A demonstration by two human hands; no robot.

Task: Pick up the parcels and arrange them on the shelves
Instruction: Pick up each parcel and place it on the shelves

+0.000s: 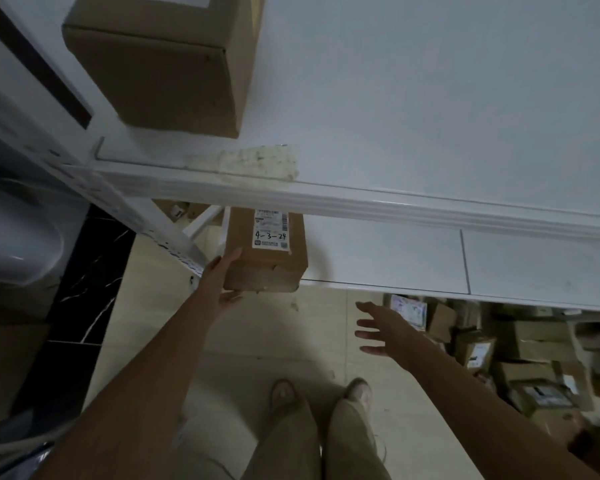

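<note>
Cupping near-left corner of labelled parcel (265, 252), left hand (222, 277) fingers flat along side, thumb under, not clamped. Parcel on lower shelf (395, 258), near end overhanging lip beyond fingertips. Risk: uneven push tips it off edge. Right hand (383, 329) fingers spread, empty, well right of parcel, no backup.

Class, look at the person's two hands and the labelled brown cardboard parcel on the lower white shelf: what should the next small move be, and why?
Probably push the brown cardboard parcel with the white label further onto the lower white shelf. Its near end overhangs the shelf's front edge, and the left hand rests flat against that near left corner. The right hand hangs open and empty.
</note>
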